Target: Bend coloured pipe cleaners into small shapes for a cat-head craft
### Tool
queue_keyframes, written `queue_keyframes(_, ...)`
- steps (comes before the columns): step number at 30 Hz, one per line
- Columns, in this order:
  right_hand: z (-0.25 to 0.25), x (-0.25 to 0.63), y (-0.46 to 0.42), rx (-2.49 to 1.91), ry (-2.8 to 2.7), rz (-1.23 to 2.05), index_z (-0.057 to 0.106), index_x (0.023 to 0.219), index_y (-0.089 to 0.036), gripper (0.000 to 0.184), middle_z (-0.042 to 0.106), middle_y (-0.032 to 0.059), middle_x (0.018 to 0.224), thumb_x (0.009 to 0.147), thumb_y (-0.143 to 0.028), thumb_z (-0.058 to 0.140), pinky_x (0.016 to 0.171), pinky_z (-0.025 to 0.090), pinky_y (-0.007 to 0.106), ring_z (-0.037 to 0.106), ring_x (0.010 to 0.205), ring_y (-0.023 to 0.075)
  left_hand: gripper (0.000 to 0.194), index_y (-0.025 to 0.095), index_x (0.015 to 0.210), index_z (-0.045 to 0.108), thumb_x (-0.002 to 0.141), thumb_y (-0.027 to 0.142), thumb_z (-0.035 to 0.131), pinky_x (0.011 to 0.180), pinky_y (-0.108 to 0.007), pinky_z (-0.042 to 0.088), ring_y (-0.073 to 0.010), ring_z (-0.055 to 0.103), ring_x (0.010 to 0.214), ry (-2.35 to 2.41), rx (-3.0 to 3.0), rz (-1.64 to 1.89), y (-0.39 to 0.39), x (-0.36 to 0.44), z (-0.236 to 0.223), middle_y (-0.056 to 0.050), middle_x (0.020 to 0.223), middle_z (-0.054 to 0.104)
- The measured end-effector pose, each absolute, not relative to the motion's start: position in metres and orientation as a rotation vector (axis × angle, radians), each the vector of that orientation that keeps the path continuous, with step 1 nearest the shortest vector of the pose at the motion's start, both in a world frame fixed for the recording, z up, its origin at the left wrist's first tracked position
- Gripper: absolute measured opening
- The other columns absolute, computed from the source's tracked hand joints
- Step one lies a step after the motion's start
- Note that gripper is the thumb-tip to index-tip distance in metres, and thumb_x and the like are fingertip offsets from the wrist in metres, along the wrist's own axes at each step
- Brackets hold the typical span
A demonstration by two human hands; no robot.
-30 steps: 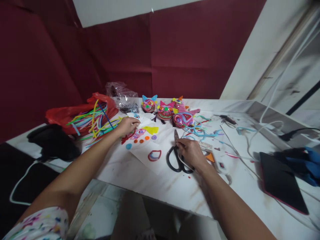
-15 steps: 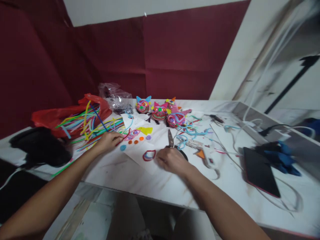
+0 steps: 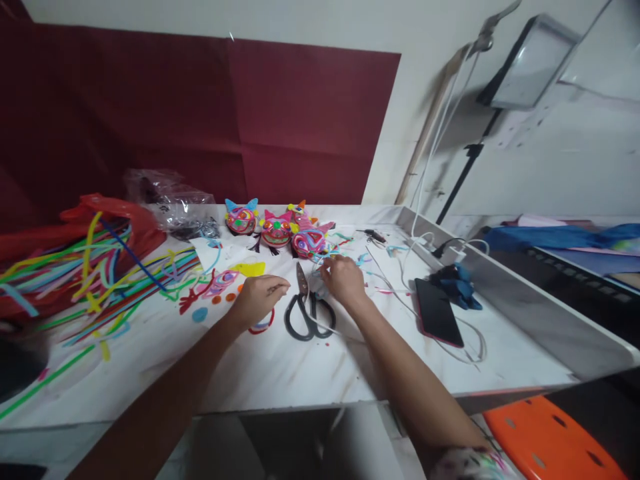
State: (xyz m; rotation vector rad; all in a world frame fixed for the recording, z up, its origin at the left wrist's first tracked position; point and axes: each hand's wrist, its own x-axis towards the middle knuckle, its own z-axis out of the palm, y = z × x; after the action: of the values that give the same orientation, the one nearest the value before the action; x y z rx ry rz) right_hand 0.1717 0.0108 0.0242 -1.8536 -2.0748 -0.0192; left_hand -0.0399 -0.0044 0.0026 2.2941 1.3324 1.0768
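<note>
My left hand [image 3: 260, 299] hovers just left of the scissors, over white paper with a red and blue pipe-cleaner loop [image 3: 263, 325]. Its fingertips are pinched together; what they hold, if anything, is too small to see. My right hand [image 3: 343, 279] is curled, at the near edge of some loose light-blue pipe-cleaner pieces; anything in its fingers is hidden. Between the hands lie black-handled scissors [image 3: 310, 319], with a thin white cord across them. A flat pink and purple fish-like piece with a red tail [image 3: 220, 283] sits left of my left hand, near yellow felt [image 3: 250, 269].
Colourful cat-faced figures [image 3: 276, 231] stand at the back of the table. Pipe cleaners [image 3: 105, 280] spill from a red plastic bag [image 3: 145, 227] at left. To the right lie a black phone [image 3: 437, 312], cables and dark blue cloth [image 3: 457, 285]. An orange stool [image 3: 550, 437] stands below.
The view has swung right. My left hand left the red part of the fish-like piece and moved right, beside the scissors. My right hand moved off the scissors towards the blue pieces.
</note>
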Motion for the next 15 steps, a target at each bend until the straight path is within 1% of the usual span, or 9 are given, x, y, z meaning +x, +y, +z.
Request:
queue_keyframes(3, 0.022, 0.186, 0.036, -2.002, -2.022, 0.025, 0.071, 0.103, -0.009, 0.035, 0.068, 0.025, 0.115, 0.093, -0.034, 0.048, 0.089, 0.046, 0.042, 0.062, 0.11, 0.0319, 0.019, 0.023, 0.084, 0.075, 0.079, 0.028, 0.057, 0.064, -0.027, 0.057, -0.0181, 0.071, 0.071, 1.295, 2.212, 1.148, 0.002, -0.028, -0.006, -0.002, 0.081, 0.078)
queue_keyframes(5, 0.016, 0.189, 0.048, -2.05, -2.021, 0.084, 0.071, 0.1, -0.009, 0.034, 0.07, 0.0247, 0.111, 0.091, -0.036, 0.053, 0.089, 0.046, 0.044, 0.064, 0.107, 0.0319, 0.02, 0.023, 0.084, 0.075, 0.08, 0.029, 0.056, 0.062, -0.027, 0.057, -0.0186, 0.072, 0.071, 1.285, 2.168, 1.16, 0.005, -0.025, -0.014, -0.003, 0.079, 0.077)
queue_keyframes(6, 0.012, 0.19, 0.052, -2.059, -2.025, 0.112, 0.072, 0.098, -0.009, 0.029, 0.072, 0.0234, 0.108, 0.088, -0.032, 0.057, 0.088, 0.046, 0.044, 0.065, 0.105, 0.0308, 0.021, 0.022, 0.084, 0.074, 0.08, 0.03, 0.055, 0.062, -0.027, 0.058, -0.0188, 0.072, 0.07, 1.287, 2.151, 1.158, 0.005, -0.025, -0.017, -0.003, 0.078, 0.077)
queue_keyframes(8, 0.007, 0.19, 0.058, -2.056, -2.021, 0.15, 0.072, 0.095, -0.01, 0.02, 0.073, 0.0216, 0.103, 0.083, -0.021, 0.06, 0.086, 0.046, 0.041, 0.067, 0.1, 0.0288, 0.021, 0.022, 0.083, 0.074, 0.081, 0.03, 0.054, 0.062, -0.028, 0.059, -0.0189, 0.072, 0.068, 1.298, 2.116, 1.15, 0.005, -0.027, -0.025, -0.003, 0.075, 0.076)
queue_keyframes(10, 0.004, 0.191, 0.06, -2.025, -2.003, 0.18, 0.072, 0.089, -0.011, 0.017, 0.075, 0.0193, 0.097, 0.081, -0.015, 0.059, 0.08, 0.046, 0.035, 0.068, 0.093, 0.0258, 0.021, 0.023, 0.081, 0.073, 0.081, 0.03, 0.053, 0.062, -0.029, 0.059, -0.0187, 0.071, 0.067, 1.306, 2.078, 1.15, 0.005, -0.031, -0.031, -0.003, 0.075, 0.076)
queue_keyframes(12, 0.003, 0.193, 0.06, -1.965, -1.975, 0.204, 0.072, 0.086, -0.012, 0.017, 0.076, 0.0157, 0.09, 0.083, -0.014, 0.056, 0.073, 0.046, 0.03, 0.069, 0.086, 0.0225, 0.019, 0.024, 0.081, 0.072, 0.08, 0.03, 0.054, 0.063, -0.03, 0.059, -0.0188, 0.071, 0.067, 1.306, 2.038, 1.153, 0.004, -0.034, -0.035, -0.003, 0.075, 0.076)
queue_keyframes(15, 0.008, 0.195, 0.054, -1.834, -1.916, 0.21, 0.07, 0.087, -0.013, 0.023, 0.075, 0.0112, 0.085, 0.09, -0.022, 0.049, 0.067, 0.045, 0.026, 0.067, 0.079, 0.0188, 0.02, 0.023, 0.087, 0.07, 0.08, 0.034, 0.055, 0.061, -0.03, 0.059, -0.0187, 0.071, 0.064, 1.295, 1.931, 1.17, 0.003, -0.036, -0.036, -0.003, 0.075, 0.075)
